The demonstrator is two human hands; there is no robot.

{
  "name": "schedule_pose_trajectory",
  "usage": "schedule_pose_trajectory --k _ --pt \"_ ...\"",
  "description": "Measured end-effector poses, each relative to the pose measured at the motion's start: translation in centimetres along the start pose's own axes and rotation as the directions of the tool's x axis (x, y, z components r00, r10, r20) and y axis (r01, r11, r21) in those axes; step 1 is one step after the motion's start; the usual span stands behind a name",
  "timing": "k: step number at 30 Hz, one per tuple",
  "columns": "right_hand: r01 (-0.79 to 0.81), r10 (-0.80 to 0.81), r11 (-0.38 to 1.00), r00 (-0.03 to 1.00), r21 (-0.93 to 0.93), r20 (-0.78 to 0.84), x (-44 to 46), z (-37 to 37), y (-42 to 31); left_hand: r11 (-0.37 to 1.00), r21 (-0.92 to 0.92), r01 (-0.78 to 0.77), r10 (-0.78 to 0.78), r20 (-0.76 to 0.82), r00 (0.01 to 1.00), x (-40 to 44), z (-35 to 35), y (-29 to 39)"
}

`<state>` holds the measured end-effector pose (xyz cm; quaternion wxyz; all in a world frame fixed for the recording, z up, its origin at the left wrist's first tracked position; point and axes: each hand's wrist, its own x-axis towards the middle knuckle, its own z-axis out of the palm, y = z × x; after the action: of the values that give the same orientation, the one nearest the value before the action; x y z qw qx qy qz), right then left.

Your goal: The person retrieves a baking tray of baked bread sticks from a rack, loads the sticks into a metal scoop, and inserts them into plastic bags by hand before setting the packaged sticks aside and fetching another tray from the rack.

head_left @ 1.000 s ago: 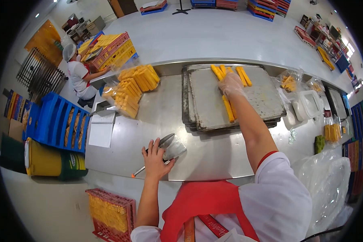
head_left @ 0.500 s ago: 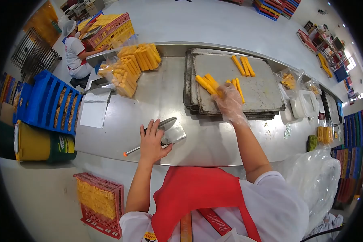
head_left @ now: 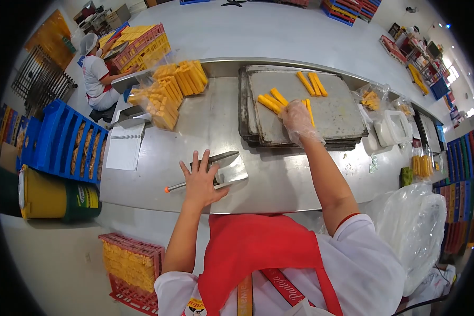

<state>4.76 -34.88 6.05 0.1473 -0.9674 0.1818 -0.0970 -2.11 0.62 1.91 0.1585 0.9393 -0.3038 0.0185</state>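
My left hand (head_left: pixel 201 181) is bare and spread open over a metal scoop (head_left: pixel 231 168) on the steel table. The scoop's handle, tipped in orange, sticks out to the left beneath the palm. A clear plastic glove covers my right hand (head_left: pixel 297 120), which is closed at the near ends of some yellow sticks (head_left: pixel 270 102) on the top tray (head_left: pixel 337 118). Its fingertips are partly hidden by the hand itself. Right beside it lies another yellow stick (head_left: pixel 309 112). Farther back on the same tray rest several more sticks (head_left: pixel 316 84).
Bagged yellow sticks (head_left: pixel 176 87) stand at the table's back left, near a notebook (head_left: pixel 125 147). A white tub (head_left: pixel 392 129) and a filled bag (head_left: pixel 371 99) are right of the tray stack. Beyond the table's left end, a co-worker (head_left: pixel 97 76) sits by stacked crates (head_left: pixel 142 47).
The scoop has shifted and turned slightly under my left hand, whose fingers are spread wider. My right hand has moved slightly away from me, and the sticks beside it lie more apart.
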Motion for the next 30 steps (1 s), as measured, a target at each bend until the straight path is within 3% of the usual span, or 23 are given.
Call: schedule_pose_trajectory --k 4,7,10,12,16,19,22,24,25,27,28,30 --pt "-0.024 0.022 0.999 0.998 0.043 0.053 2.3 0.6 1.3 0.994 -0.097 0.040 -0.042 -0.018 0.999 -0.3 1.2 -0.9" --pt "0.004 0.002 0.997 0.997 -0.082 0.075 2.3 -0.1 0.3 0.994 -0.105 0.020 -0.026 -0.056 0.998 -0.3 1.7 -1.2" --pt "-0.021 0.011 0.999 0.970 0.039 0.242 0.5 -1.8 -1.2 0.994 -0.107 -0.018 0.003 -0.136 0.991 -0.3 2.3 -1.6" --pt "0.125 -0.125 0.969 0.992 -0.214 0.012 -0.4 -2.6 -2.1 0.994 -0.105 -0.018 0.001 -0.158 0.987 -0.4 2.4 -1.5" --pt "0.135 -0.122 0.945 0.991 -0.297 0.062 -0.5 -1.9 -1.9 0.993 -0.107 -0.056 0.034 -0.197 0.980 -0.3 2.5 -1.9" --pt "0.083 -0.022 0.950 0.979 -0.301 0.200 -1.3 -2.7 -3.5 0.988 -0.136 -0.079 0.050 -0.202 0.978 -0.4 2.5 -2.2" --pt "0.128 -0.085 0.966 0.977 -0.224 0.194 -3.5 -3.2 -4.6 0.986 -0.134 -0.097 0.071 -0.186 0.980 -0.4 2.4 -2.5" --pt "0.221 -0.231 0.971 0.966 0.094 0.112 -6.2 -4.6 -5.4 0.984 -0.152 -0.094 0.068 -0.172 0.983 -0.3 2.2 -2.6" --pt "0.222 -0.234 0.970 0.964 0.098 0.130 -7.3 -4.5 -5.2 0.981 -0.162 -0.108 0.080 -0.166 0.983 -0.3 2.1 -2.6" --pt "-0.039 -0.241 0.858 0.851 0.513 0.468 -9.3 -4.4 -4.7 0.981 -0.157 -0.113 0.087 -0.167 0.982 -0.3 2.1 -2.6" --pt "-0.216 -0.198 0.813 0.772 0.542 0.604 -10.6 -4.6 -5.6 0.980 -0.149 -0.133 0.105 -0.179 0.978 -0.2 2.1 -2.6" --pt "-0.295 -0.234 0.791 0.663 0.536 0.711 -11.4 -1.0 -4.7 0.980 -0.149 -0.132 0.107 -0.164 0.981 -0.1 2.1 -2.7"
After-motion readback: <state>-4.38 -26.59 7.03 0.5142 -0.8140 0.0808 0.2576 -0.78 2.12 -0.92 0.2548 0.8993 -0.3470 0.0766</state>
